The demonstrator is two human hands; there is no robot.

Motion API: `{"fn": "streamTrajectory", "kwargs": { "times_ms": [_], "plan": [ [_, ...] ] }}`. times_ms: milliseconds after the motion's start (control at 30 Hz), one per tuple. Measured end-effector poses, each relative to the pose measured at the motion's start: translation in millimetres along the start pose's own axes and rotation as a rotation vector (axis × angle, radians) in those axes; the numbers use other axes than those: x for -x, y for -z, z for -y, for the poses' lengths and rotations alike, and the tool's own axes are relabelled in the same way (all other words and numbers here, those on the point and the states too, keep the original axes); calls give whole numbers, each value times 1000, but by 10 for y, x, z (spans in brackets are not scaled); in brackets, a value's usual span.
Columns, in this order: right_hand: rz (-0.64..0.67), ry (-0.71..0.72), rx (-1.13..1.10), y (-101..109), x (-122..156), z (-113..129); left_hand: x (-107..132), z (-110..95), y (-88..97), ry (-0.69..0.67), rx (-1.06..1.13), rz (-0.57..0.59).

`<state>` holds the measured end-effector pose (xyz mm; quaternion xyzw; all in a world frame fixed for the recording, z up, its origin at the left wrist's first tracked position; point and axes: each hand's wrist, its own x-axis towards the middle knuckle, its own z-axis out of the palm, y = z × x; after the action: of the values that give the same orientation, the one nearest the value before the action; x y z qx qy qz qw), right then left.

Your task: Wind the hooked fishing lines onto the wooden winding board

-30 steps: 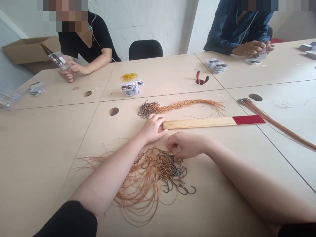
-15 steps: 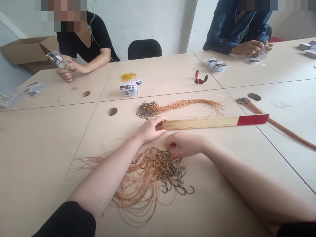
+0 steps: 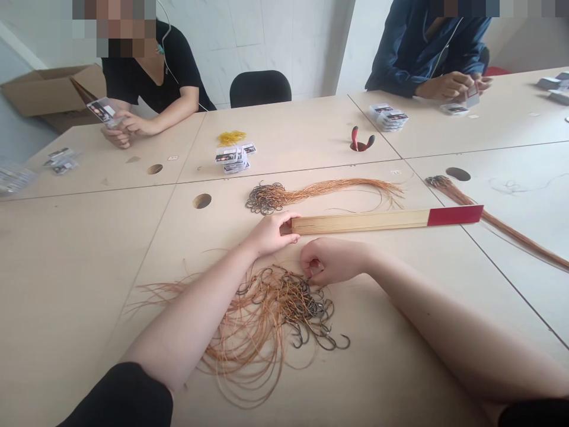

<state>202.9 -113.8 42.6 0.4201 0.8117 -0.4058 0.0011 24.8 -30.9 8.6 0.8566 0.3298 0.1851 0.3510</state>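
My left hand (image 3: 272, 234) grips the left end of a long, narrow, pale wooden-looking bar (image 3: 364, 222), thumb on the near side and fingers behind. The bar's right end is red. Just below it, my right hand (image 3: 335, 261) is closed in a pinch at the upper right edge of a loose pile of large fish hooks (image 3: 306, 302). Whatever sits between those fingertips is too small to make out. Long orange-brown lines (image 3: 249, 356) tied to the hooks spread left and toward me, partly behind my left forearm.
Beyond the bar lies a second bundle of hooks (image 3: 267, 197) with lines; another bundle (image 3: 448, 190) is at right. Small packs (image 3: 233, 157), yellow pieces (image 3: 231, 138) and red-handled pliers (image 3: 355, 139) in a table hole stand farther off. Two people across the table handle packs.
My right hand has shifted slightly right and its thumb and finger have drawn together. My left hand and the bar are nearly unmoved. The left co-worker's pack has moved slightly.
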Motion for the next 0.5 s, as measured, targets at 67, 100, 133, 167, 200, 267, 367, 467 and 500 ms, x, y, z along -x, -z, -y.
{"fn": "streamTrajectory", "kwargs": {
  "times_ms": [67,100,133,167,200,267,367,467,500],
  "plan": [
    [4,3,-14,10,6,-8,-1,6,0,-6,-9,-2],
    [13,4,-29,17,9,-17,-1,9,-1,-8,-13,-1],
    [25,6,-47,25,13,-27,-1,10,-1,-9,-16,-1],
    [38,7,-66,35,20,-37,-2,11,-2,-10,-16,0],
    [47,5,-80,47,31,-46,-3,11,-3,-9,-13,2],
    [60,-12,-86,80,74,-51,-4,10,-5,-1,3,8],
    [55,-52,-54,161,198,-13,-2,7,-10,16,26,19],
    [-2,-66,-22,286,372,62,2,3,-14,24,38,19],
    [-33,-59,-17,336,435,85,3,1,-14,24,42,22]
  ]
}}
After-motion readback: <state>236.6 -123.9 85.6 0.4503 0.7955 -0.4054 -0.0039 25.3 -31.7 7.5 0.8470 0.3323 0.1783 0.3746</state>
